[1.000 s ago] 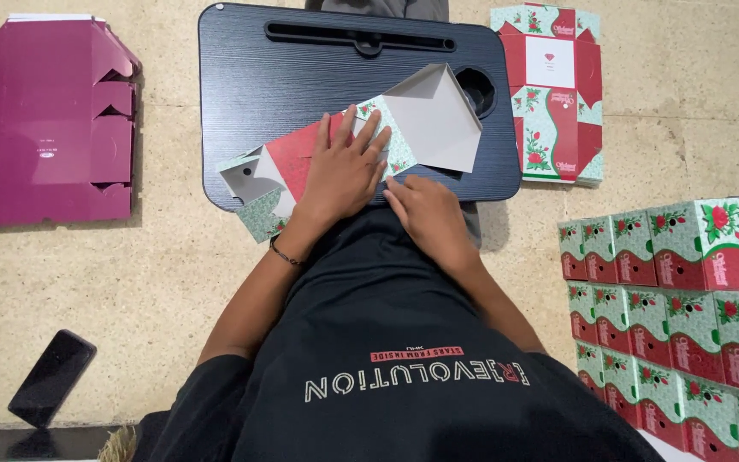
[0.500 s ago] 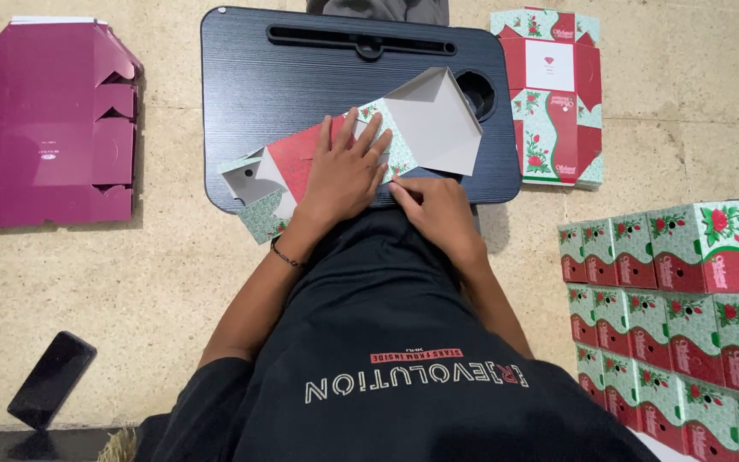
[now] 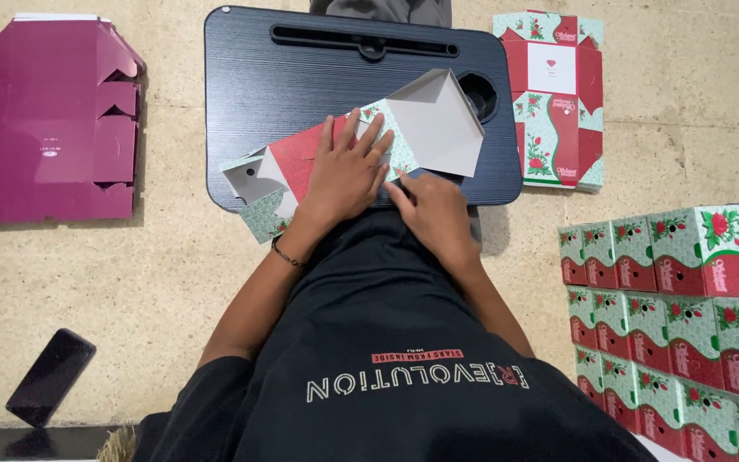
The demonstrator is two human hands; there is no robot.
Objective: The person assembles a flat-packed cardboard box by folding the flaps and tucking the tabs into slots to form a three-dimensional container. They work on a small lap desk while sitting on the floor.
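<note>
My left hand lies flat on a half-folded box blank on the black lap desk; my right hand pinches its edge. Finished boxes stack nearby; flat blanks remain.

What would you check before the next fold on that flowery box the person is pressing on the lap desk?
1. Left hand lies flat on the red and green box blank, pinning it: ok.
2. Right hand has its fingers at the blank's near edge: ok.
3. Blank rests on the dark lap desk: not ok, its left corner hangs over the desk edge.
4. Grey inner flap stands raised: ok.
5. Whether the crease under the palm is sharp: cannot tell, hidden by the hand.
6. Stack of flat blanks sits beside the desk, by the right hand: ok.
</note>
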